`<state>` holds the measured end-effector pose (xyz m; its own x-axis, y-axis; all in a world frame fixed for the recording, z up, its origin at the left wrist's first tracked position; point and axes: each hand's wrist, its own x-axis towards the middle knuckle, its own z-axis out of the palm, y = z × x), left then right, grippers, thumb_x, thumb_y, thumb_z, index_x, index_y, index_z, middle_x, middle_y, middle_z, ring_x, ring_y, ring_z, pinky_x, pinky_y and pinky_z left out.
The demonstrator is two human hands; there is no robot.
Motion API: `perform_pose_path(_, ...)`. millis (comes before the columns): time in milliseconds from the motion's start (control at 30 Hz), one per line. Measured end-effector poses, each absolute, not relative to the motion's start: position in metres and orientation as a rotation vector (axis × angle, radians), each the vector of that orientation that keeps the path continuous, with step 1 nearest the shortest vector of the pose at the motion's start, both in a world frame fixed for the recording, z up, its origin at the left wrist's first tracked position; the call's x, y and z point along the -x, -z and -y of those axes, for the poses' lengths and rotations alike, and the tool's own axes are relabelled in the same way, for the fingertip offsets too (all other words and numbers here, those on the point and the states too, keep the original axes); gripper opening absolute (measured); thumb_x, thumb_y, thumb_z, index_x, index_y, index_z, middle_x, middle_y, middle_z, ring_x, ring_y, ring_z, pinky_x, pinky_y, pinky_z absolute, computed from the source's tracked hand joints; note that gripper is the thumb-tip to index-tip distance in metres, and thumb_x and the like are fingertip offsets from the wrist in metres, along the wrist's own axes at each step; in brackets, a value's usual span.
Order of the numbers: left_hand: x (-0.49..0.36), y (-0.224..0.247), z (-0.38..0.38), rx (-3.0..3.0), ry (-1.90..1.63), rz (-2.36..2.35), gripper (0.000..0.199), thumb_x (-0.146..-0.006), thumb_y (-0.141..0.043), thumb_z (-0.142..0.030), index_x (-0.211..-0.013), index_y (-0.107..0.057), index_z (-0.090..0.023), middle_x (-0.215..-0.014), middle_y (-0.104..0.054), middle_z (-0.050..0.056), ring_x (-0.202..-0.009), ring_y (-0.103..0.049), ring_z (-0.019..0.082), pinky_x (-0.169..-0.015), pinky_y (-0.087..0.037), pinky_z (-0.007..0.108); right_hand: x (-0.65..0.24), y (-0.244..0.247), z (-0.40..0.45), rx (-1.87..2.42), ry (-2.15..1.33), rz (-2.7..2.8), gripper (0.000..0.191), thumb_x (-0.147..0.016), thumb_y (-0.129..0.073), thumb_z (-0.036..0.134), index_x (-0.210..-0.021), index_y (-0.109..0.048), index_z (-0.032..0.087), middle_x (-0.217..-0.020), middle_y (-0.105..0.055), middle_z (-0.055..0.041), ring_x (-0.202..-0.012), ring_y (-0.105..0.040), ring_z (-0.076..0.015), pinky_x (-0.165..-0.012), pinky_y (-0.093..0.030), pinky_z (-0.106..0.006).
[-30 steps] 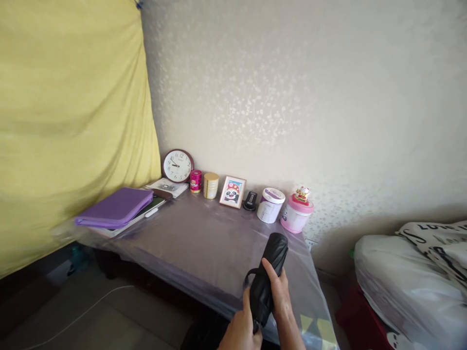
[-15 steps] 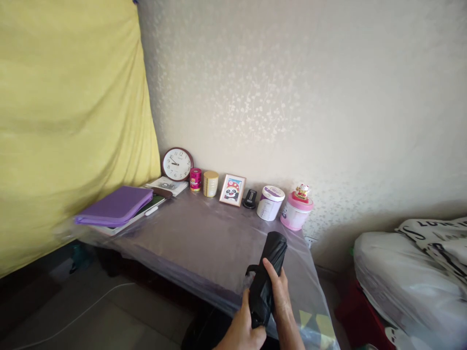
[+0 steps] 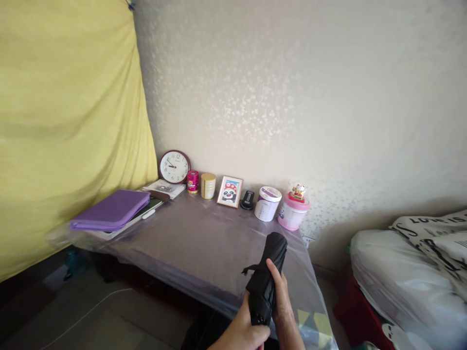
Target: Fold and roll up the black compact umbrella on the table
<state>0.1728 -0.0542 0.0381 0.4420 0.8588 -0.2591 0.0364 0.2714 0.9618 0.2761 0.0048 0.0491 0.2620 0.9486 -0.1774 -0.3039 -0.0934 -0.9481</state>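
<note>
A folded black umbrella (image 3: 263, 287) is held between my two hands, tilted up and away over the near right part of the table (image 3: 197, 238). My left hand (image 3: 246, 325) is closed around its lower end. Higher up, my right hand (image 3: 280, 296) grips its right side, with the thumb lying along the fabric. A loose strap (image 3: 251, 268) sticks out to the left of the umbrella. Parts of the fingers are hidden behind it.
Along the wall stand a clock (image 3: 175, 166), a pink can (image 3: 193, 182), a beige jar (image 3: 208, 186), a panda picture frame (image 3: 230, 192), a black object (image 3: 247, 200) and two tubs (image 3: 268, 204). A purple folder (image 3: 111, 211) lies left. Wrapped bedding (image 3: 397, 267) stands right.
The strap now sticks out straighter to the left. Both hands keep their hold on the umbrella, which has turned slightly. The view has shifted a little.
</note>
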Motion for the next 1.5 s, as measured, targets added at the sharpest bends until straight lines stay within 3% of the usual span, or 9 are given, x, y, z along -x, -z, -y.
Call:
perform_pose_path(133,-0.173,-0.025,0.055,-1.596,-0.704,-1.431,0.08,-0.067,-0.048,-0.008,-0.136,-0.009,-0.016,-0.099,-0.061,0.012,-0.089,-0.059,0.022,-0.075,-0.043,0.031,-0.271,-0.049,-0.006,1.196,-1.285,0.712,0.047,-0.061,-0.067,0.045,-0.095,-0.052,0.017,-0.062,-0.063,0.0005,-0.057,-0.062,-0.0204,-0.053,-0.05,-0.031)
perform_pose_path(200,-0.167,-0.027,0.054,-1.695,-0.612,-1.507,0.082,-0.067,-0.049,-0.008,-0.137,-0.006,-0.017,-0.103,-0.06,0.014,-0.095,-0.058,0.026,-0.078,-0.043,0.034,-0.27,-0.046,-0.007,1.208,-1.255,0.699,0.046,-0.061,-0.068,0.045,-0.093,-0.052,0.017,-0.062,-0.063,0.0009,-0.057,-0.062,-0.0204,-0.054,-0.05,-0.031)
perform_pose_path(433,-0.154,-0.058,0.047,-1.222,-0.735,-1.037,0.079,-0.077,-0.047,-0.04,-0.135,0.006,-0.031,-0.087,-0.061,0.003,-0.047,-0.056,0.013,-0.039,-0.044,0.023,-0.272,-0.04,-0.008,1.286,-1.183,0.69,0.049,-0.063,-0.063,0.05,-0.093,-0.058,0.012,-0.062,-0.063,-0.0005,-0.058,-0.06,-0.0192,-0.055,-0.05,-0.029)
perform_pose_path(600,-0.156,-0.049,0.036,-1.364,-0.792,-1.135,0.076,-0.076,-0.048,-0.039,-0.135,-0.001,-0.035,-0.094,-0.06,0.005,-0.036,-0.047,0.007,-0.031,-0.038,0.02,-0.282,-0.033,-0.017,1.45,-0.917,0.971,0.057,-0.065,-0.059,0.052,-0.105,-0.054,0.012,-0.087,-0.065,-0.0064,-0.086,-0.061,-0.0247,-0.073,-0.049,-0.032)
perform_pose_path(733,-0.151,-0.031,0.022,-1.624,-0.829,-1.248,0.075,-0.072,-0.052,-0.031,-0.136,-0.013,-0.03,-0.115,-0.054,0.008,-0.069,-0.061,0.015,-0.062,-0.05,0.028,-0.29,-0.02,-0.025,1.593,-0.43,1.273,0.069,-0.068,-0.056,0.054,-0.123,-0.042,0.014,-0.113,-0.053,-0.0146,-0.102,-0.053,-0.0289,-0.082,-0.045,-0.039)
perform_pose_path(800,-0.149,-0.021,0.015,-1.757,-0.853,-1.303,0.074,-0.069,-0.054,-0.027,-0.135,-0.022,-0.026,-0.12,-0.051,0.007,-0.098,-0.055,0.02,-0.085,-0.043,0.032,-0.292,-0.013,-0.028,1.598,-0.31,1.356,0.066,-0.069,-0.054,0.053,-0.125,-0.041,0.019,-0.121,-0.046,-0.0143,-0.104,-0.051,-0.0293,-0.082,-0.045,-0.041)
perform_pose_path(900,-0.149,-0.011,0.009,-1.861,-0.742,-1.375,0.071,-0.07,-0.053,-0.028,-0.134,-0.024,-0.027,-0.121,-0.049,0.007,-0.109,-0.048,0.021,-0.093,-0.036,0.031,-0.294,-0.002,-0.032,1.493,-0.282,1.564,0.045,-0.078,-0.046,0.046,-0.117,-0.051,0.024,-0.123,-0.042,-0.0091,-0.107,-0.05,-0.024,-0.09,-0.041,-0.038)
perform_pose_path(1100,-0.151,-0.01,0.009,-1.958,-0.54,-1.554,0.063,-0.076,-0.048,-0.03,-0.134,-0.023,-0.031,-0.112,-0.05,0.008,-0.099,-0.054,0.023,-0.085,-0.039,0.032,-0.302,0.008,-0.032,1.26,-0.438,1.75,0.028,-0.083,-0.043,0.034,-0.104,-0.061,0.026,-0.12,-0.049,-0.0048,-0.109,-0.048,-0.0189,-0.097,-0.036,-0.035)
perform_pose_path(1500,-0.152,-0.016,0.012,-1.981,-0.441,-1.565,0.063,-0.078,-0.045,-0.032,-0.135,-0.02,-0.031,-0.112,-0.051,0.008,-0.095,-0.055,0.022,-0.083,-0.038,0.03,-0.301,-0.003,-0.023,1.096,-0.697,1.564,0.013,-0.077,-0.052,0.031,-0.08,-0.06,0.021,-0.098,-0.058,-0.0059,-0.089,-0.054,-0.0177,-0.078,-0.043,-0.029)
